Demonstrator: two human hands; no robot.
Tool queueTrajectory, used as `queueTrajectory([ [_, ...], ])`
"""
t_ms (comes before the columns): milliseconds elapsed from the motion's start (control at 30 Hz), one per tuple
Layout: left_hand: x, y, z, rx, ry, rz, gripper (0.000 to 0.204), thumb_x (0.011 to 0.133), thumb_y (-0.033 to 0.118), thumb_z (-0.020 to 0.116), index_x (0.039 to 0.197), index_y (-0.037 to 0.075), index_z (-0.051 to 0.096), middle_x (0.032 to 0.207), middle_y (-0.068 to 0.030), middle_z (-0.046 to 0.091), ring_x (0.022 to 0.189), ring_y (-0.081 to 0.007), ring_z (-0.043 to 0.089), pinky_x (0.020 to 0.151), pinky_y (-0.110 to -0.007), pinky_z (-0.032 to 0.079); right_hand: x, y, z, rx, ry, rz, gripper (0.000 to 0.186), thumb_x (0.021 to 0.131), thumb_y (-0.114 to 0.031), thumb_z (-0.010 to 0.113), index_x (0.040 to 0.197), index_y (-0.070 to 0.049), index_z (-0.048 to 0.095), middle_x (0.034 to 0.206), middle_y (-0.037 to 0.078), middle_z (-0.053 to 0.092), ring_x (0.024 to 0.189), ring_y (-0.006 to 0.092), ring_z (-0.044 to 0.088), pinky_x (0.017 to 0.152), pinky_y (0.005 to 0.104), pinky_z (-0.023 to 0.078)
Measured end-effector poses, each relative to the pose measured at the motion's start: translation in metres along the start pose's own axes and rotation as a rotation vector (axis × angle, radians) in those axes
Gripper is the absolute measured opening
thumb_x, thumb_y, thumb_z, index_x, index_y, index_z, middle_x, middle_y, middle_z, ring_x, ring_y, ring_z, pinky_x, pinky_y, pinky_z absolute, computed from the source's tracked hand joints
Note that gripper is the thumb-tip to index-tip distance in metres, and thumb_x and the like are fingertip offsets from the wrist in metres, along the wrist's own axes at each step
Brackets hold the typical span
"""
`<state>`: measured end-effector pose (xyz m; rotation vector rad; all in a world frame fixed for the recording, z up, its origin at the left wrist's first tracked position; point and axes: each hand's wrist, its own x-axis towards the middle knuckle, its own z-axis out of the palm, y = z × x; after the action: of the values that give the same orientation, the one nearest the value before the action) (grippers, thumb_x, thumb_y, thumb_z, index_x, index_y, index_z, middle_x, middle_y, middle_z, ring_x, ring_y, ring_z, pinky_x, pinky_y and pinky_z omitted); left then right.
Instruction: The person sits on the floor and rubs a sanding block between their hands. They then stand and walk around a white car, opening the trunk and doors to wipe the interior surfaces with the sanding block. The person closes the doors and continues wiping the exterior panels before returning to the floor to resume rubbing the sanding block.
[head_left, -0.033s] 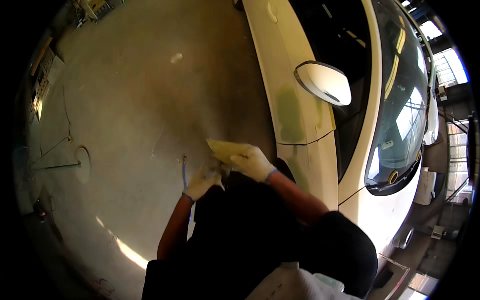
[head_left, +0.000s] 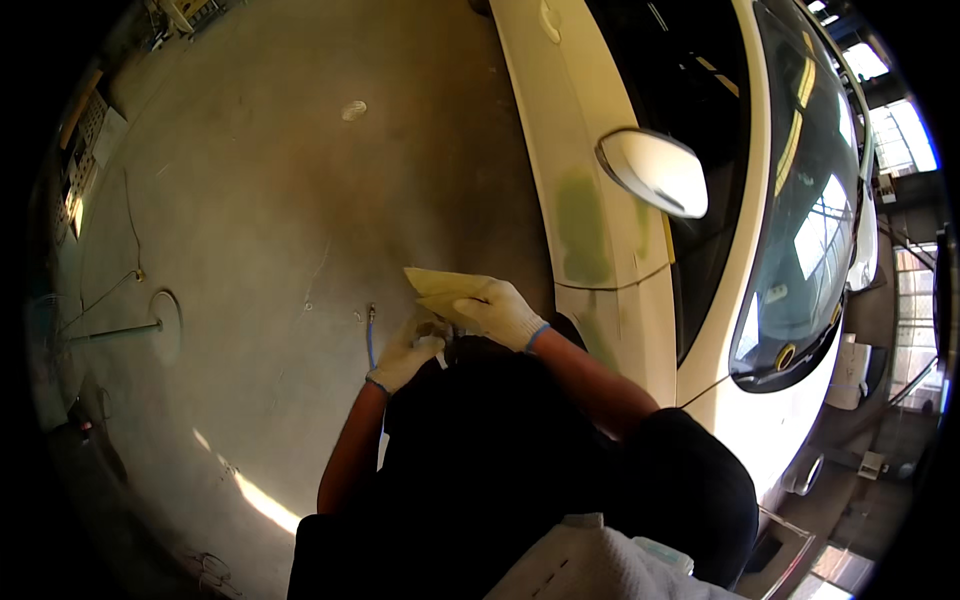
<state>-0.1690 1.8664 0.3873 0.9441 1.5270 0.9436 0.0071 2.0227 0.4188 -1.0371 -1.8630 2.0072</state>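
My right hand [head_left: 500, 312], in a white work glove, is closed on a yellowish folded sheet [head_left: 438, 284] that sticks out to the left of its fingers. My left hand [head_left: 408, 356], gloved too, sits just below and left of it, closed around a small dark tool whose shape I cannot make out. A thin blue hose [head_left: 369, 335] runs beside the left hand. Both hands hover in front of my dark torso, close to the white car's door [head_left: 575, 150], which carries green filler patches [head_left: 583, 228].
The white car fills the right side, with its side mirror [head_left: 655, 170] and windscreen [head_left: 810, 200]. A concrete floor [head_left: 250, 200] spreads left, with a metal rod [head_left: 115, 331] and thin cables lying on it. Shelving stands at the far left edge.
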Motion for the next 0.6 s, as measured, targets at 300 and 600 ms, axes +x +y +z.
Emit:
queueTrajectory([
  [300,0.207,0.01,-0.183,-0.6,0.39,-0.06,0.029,0.102,0.021,0.061,0.125,0.003,0.058,0.095,0.0015,0.065,0.076,-0.0054,0.057,0.066,-0.021,0.045,0.339,-0.121,0.017,-0.304,-0.299,-0.143,0.034,0.092,-0.022,0.067,0.117,0.001,0.067,0.112,0.017,0.071,0.1,0.0269,0.068,0.089,0.0365,0.053],
  [600,0.491,0.092,-0.376,-0.582,0.252,-0.161,0.031,0.101,0.019,0.064,0.125,0.0,0.06,0.101,-0.0009,0.067,0.08,-0.0057,0.06,0.066,-0.022,0.049,0.609,-0.182,-0.059,-0.234,0.047,-0.05,0.036,0.095,-0.029,0.062,0.119,-0.002,0.067,0.116,0.02,0.069,0.109,0.0335,0.065,0.095,0.0403,0.051],
])
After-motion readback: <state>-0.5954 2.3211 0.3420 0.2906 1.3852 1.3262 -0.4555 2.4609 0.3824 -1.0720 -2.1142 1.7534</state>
